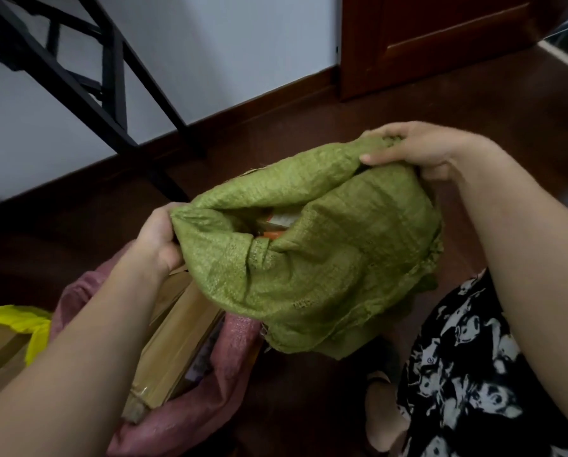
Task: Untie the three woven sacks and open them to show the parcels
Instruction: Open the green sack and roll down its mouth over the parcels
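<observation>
Three sacks: green sack, pink sack, yellow sack

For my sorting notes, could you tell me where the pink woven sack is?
The pink woven sack lies open on the dark floor, lower left of centre, between the green woven sack and yellow sack.

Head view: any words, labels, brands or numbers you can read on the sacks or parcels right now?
No text can be read.
Green sack: faint dark marks near its lower edge, too blurred to read.
White and orange parcel seen through the sack's mouth: no legible label.
Cardboard boxes in the pink sack: no print visible.
Yellow sack: none.
</observation>
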Demonstrator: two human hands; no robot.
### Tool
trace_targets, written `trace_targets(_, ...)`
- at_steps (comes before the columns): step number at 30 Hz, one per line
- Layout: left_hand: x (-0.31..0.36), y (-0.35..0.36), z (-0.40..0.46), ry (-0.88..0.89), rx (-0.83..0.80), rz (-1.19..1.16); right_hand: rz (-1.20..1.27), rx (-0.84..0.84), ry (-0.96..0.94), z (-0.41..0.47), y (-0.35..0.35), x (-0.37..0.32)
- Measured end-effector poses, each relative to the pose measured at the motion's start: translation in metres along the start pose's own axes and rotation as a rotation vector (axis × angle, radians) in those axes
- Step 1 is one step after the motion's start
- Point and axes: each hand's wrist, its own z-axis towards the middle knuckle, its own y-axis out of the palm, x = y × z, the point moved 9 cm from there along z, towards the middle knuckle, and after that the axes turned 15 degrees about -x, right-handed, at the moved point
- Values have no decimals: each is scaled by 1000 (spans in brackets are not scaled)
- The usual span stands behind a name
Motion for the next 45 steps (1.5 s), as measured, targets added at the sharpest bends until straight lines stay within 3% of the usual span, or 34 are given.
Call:
trace_targets(2,2,-1,-1,26,17,-34,-223,66,74,0,-7,3)
trace_targets(5,1,0,1,25,25,-16,-269,100,95,-1,-11,2)
trace_targets(8,1,7,2,-22,26,70,-101,75,106,0,-8,6)
trace_targets(12,6,11,5,-53,2,301,173,214,83,5,-16,15)
trace_targets(16,23,-6,-9,73,308,646,337,236,83,14,-18,23)
trace_targets(18,10,-5,-16,39,348,712,392,235,83,14,-19,27)
trace_targets(22,-63,12,-21,-320,116,606,428,257,80,12,-21,29)
trace_targets(25,-92,26,-15,-377,-20,299,479,296,80,8,-24,33)
trace_targets(29,-77,29,-1,-207,-14,-171,503,329,101,1,-27,36)
trace_targets(33,-32,2,-1,52,71,-406,580,357,162,-4,-36,46)
trace_targets(35,-18,-13,-14,104,127,-411,559,355,245,12,-63,70)
trace_targets(38,0,-16,-31,132,20,-215,495,292,284,-14,-37,49)
trace_targets(42,-17,-3,-39,-61,-86,227,511,237,192,-14,-24,35)
trace_targets(45,-35,-20,-36,-204,26,231,651,287,146,-14,-26,38)
